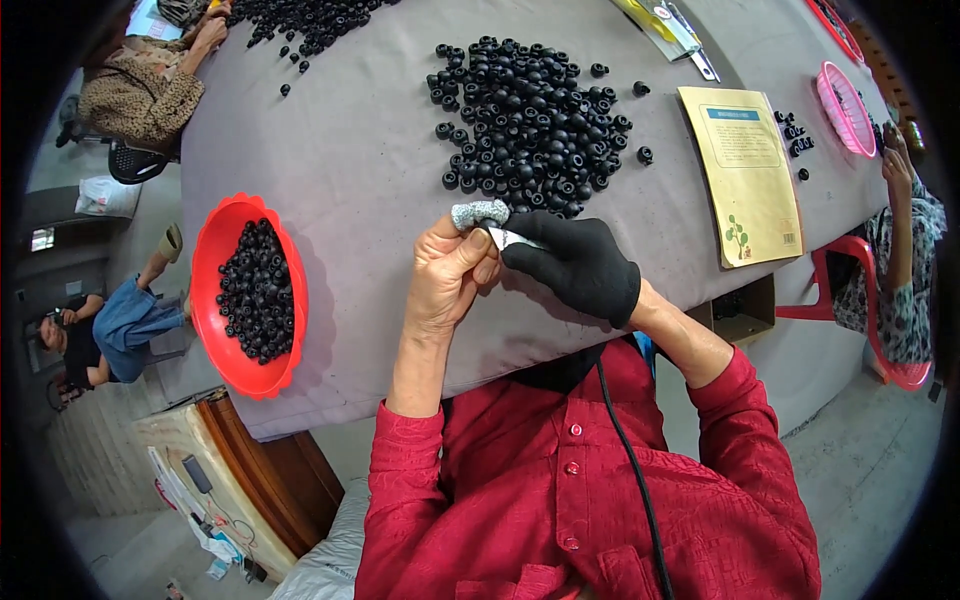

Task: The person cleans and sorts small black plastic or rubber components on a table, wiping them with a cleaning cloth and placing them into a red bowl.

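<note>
My left hand (448,275) is bare except for a grey knitted cover (480,213) on one fingertip, and it pinches something small that I cannot make out. My right hand (580,265), in a black glove, holds a small silvery blade (512,238) against the left fingers. Both hands meet just below a big heap of small black rubber rings (530,125) on the grey table cover (350,150). A red bowl (215,250) with several of the same black rings sits at the table's left edge.
A yellow booklet (748,175) lies to the right. A pink basket (845,108) and a few loose rings are beyond it. Other people sit at the far left, top left and right. A second ring pile (300,20) lies at the top.
</note>
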Demonstrator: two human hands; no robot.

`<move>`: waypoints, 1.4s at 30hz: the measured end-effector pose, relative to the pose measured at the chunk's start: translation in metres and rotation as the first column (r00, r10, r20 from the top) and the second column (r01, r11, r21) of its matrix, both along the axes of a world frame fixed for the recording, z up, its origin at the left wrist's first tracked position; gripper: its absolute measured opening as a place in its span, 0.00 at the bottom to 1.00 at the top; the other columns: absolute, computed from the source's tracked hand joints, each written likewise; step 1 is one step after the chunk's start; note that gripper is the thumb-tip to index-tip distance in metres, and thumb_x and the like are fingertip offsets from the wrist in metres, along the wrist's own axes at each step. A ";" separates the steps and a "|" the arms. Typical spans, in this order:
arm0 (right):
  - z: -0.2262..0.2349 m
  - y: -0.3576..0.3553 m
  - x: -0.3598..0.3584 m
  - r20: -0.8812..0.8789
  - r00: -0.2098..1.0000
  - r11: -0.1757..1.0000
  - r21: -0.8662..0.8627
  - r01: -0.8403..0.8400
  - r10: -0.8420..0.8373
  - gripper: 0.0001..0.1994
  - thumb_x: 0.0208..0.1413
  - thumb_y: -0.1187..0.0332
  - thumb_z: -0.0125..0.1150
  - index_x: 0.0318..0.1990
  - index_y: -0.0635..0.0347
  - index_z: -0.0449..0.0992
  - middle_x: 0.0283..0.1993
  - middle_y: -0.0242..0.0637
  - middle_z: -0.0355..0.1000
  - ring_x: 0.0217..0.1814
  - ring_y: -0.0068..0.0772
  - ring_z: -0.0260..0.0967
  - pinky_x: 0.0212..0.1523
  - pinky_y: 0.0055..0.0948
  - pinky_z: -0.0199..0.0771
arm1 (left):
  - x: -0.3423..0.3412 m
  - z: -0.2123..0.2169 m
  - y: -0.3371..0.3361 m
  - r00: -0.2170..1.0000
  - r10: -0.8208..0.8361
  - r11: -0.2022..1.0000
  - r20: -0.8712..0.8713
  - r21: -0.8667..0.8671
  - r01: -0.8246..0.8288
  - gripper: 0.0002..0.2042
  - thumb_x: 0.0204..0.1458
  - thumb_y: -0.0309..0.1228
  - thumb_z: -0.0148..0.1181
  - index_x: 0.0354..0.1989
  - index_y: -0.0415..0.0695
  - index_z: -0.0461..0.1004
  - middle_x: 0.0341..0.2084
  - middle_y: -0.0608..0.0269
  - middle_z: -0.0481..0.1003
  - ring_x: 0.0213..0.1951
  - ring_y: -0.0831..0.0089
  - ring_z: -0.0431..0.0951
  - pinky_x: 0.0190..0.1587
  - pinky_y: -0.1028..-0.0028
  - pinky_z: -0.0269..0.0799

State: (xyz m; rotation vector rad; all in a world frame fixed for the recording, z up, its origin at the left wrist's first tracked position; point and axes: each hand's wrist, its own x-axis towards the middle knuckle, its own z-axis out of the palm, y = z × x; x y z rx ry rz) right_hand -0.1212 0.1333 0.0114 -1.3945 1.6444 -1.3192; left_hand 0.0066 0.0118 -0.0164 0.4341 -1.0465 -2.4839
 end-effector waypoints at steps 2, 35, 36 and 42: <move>0.003 0.000 -0.001 0.043 0.999 1.000 0.026 0.001 -0.002 0.13 0.50 0.70 0.59 0.44 0.58 0.69 0.29 0.38 0.73 0.30 0.35 0.74 0.30 0.27 0.72 | 0.000 0.001 -0.001 1.000 -0.005 1.000 -0.001 -0.002 0.005 0.09 0.54 0.26 0.52 0.43 0.38 0.72 0.15 0.67 0.66 0.14 0.82 0.60 0.16 0.81 0.55; 0.004 -0.001 -0.002 0.103 0.995 0.991 0.135 -0.016 0.002 0.13 0.48 0.71 0.60 0.44 0.55 0.71 0.34 0.37 0.72 0.31 0.37 0.72 0.30 0.28 0.72 | 0.001 0.000 0.000 1.000 -0.002 1.000 0.017 -0.008 0.002 0.09 0.53 0.24 0.53 0.42 0.36 0.73 0.18 0.66 0.70 0.15 0.83 0.62 0.16 0.82 0.57; 0.001 -0.001 -0.002 -0.003 1.000 0.998 0.066 -0.014 0.014 0.13 0.49 0.71 0.59 0.44 0.56 0.71 0.33 0.38 0.72 0.30 0.36 0.72 0.30 0.28 0.72 | 0.001 0.000 0.000 1.000 0.002 1.000 0.022 -0.017 -0.002 0.09 0.53 0.24 0.53 0.42 0.36 0.73 0.18 0.66 0.70 0.15 0.83 0.62 0.16 0.82 0.57; 0.003 -0.002 -0.001 0.015 1.000 0.994 0.109 0.008 -0.009 0.11 0.53 0.66 0.56 0.43 0.57 0.71 0.28 0.39 0.73 0.28 0.36 0.72 0.30 0.28 0.71 | 0.001 0.001 0.000 1.000 -0.006 1.000 0.027 -0.010 0.006 0.09 0.53 0.25 0.54 0.42 0.36 0.73 0.20 0.65 0.72 0.16 0.84 0.63 0.17 0.83 0.58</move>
